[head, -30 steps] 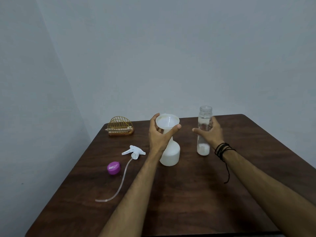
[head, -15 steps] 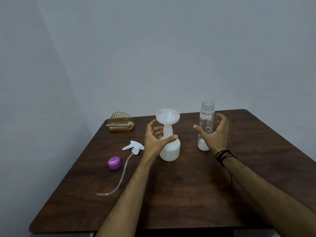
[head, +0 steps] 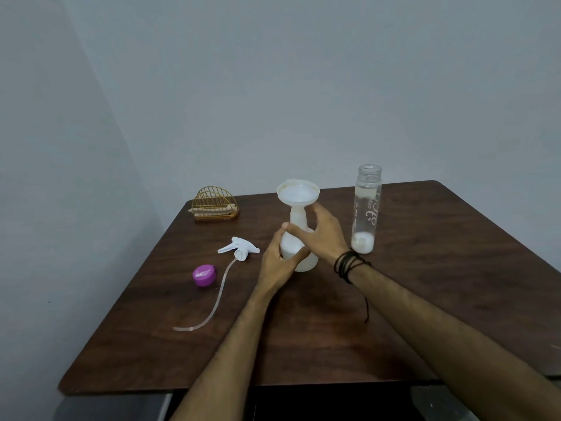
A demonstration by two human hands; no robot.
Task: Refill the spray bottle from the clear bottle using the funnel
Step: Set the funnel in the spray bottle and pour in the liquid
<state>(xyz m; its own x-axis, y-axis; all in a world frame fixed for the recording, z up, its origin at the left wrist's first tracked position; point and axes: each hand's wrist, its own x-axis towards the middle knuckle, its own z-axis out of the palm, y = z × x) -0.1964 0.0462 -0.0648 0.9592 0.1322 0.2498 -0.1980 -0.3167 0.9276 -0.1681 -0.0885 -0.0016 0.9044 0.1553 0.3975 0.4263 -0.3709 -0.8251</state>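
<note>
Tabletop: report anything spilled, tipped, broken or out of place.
Nothing stands out. The funnel sits upright in the spray bottle, the clear bottle stands upright and uncapped, and no liquid shows on the table. The spray head with its tube and the purple cap lie loose beside them, as refilling requires.

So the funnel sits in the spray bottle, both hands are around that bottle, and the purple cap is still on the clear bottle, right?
Not quite. The head view shows the clear bottle open-topped; the purple cap lies on the table. The funnel does sit in the spray bottle, with the left hand and right hand around it.
</note>
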